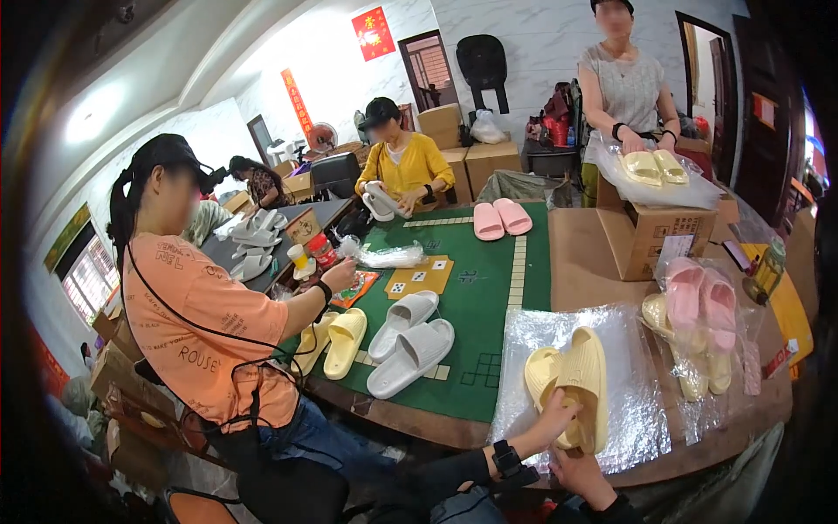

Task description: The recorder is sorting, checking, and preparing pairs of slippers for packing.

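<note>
1. The left hand [550,417] grips the pale yellow foam slipper pair [572,384] lying on a clear plastic bag [642,410] at the table's [576,262] near edge;
2. the right hand [580,476] rests below, grip unclear;
3. bagged pink slippers [698,301] lie right; this pair seems unbagged.

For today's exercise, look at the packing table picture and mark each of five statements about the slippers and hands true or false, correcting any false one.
1. The left hand touches a pair of pale yellow foam slippers. True.
2. Those slippers lie on a clear crinkled plastic bag. True.
3. The two pink foam slippers sit inside a cardboard box. False: they lie bare on the green felt table mat.
4. The right hand grips a white slipper. False: it rests at the bag's near edge.
5. Two white foam slippers lie on the green mat. True.
</note>
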`<state>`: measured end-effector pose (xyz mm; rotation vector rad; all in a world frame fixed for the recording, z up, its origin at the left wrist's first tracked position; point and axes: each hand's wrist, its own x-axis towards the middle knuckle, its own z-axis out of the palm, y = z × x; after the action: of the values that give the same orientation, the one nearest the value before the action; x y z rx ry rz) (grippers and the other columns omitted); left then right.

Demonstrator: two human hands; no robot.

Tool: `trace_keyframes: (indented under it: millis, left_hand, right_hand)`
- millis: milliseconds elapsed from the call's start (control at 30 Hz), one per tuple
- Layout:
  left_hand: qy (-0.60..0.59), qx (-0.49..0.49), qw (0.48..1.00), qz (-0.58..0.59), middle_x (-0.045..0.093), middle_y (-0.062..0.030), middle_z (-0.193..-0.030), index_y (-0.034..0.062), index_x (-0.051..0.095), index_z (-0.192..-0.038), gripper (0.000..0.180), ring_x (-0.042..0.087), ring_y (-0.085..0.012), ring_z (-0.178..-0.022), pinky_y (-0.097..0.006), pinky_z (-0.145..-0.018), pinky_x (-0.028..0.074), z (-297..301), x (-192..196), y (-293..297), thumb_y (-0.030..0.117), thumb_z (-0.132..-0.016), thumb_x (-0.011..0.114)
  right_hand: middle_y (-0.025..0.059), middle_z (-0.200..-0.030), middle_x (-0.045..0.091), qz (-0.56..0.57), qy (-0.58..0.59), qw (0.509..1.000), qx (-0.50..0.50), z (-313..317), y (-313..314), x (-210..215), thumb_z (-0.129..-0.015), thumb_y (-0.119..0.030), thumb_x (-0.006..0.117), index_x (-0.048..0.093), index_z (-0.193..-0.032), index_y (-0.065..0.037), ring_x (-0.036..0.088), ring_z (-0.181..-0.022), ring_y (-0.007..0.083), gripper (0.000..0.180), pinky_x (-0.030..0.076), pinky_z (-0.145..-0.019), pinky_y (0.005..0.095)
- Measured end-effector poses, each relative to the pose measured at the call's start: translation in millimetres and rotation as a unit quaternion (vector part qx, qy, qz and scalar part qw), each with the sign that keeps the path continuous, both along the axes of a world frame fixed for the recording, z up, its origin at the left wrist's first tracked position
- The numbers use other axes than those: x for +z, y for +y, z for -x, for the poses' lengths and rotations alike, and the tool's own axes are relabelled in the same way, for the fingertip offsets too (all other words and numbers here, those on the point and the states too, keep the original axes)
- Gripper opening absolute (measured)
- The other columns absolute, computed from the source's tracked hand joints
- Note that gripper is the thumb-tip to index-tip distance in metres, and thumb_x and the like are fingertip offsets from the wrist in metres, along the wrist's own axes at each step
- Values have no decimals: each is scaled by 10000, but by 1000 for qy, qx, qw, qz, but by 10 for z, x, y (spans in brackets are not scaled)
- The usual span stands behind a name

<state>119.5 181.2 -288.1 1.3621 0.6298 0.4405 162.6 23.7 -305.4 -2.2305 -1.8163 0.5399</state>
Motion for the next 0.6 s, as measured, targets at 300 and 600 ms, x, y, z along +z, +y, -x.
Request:
trace_keyframes:
  millis: [300, 600]
  left_hand:
    - [-21, -15, 998, 60, 547, -105, -1040, -1, 461, -1166, 317, 550, -169, -940, -288, -795, 466, 132, 33, -83, 150, -904, 558]
    - [-71, -57, 995, -46, 438, -87, -1420, 107, 301, -1464, 624, 488, -246, -1184, -373, -1007, 380, 161, 178, -71, 222, -912, 568]
  right_hand:
    - [190, -1254, 549, -148, -92, 983, 49, -48, -55, -254, -883, -357, 570, 459, -1366, -104, 481, -1188, 421, 556, 315, -1036, 561]
    - [194, -1335, 484, -105, -68, 990, 67, -99, -27, -179, -866, -324, 587, 511, -1315, -99, 371, -1292, 428, 508, 261, -1079, 573]
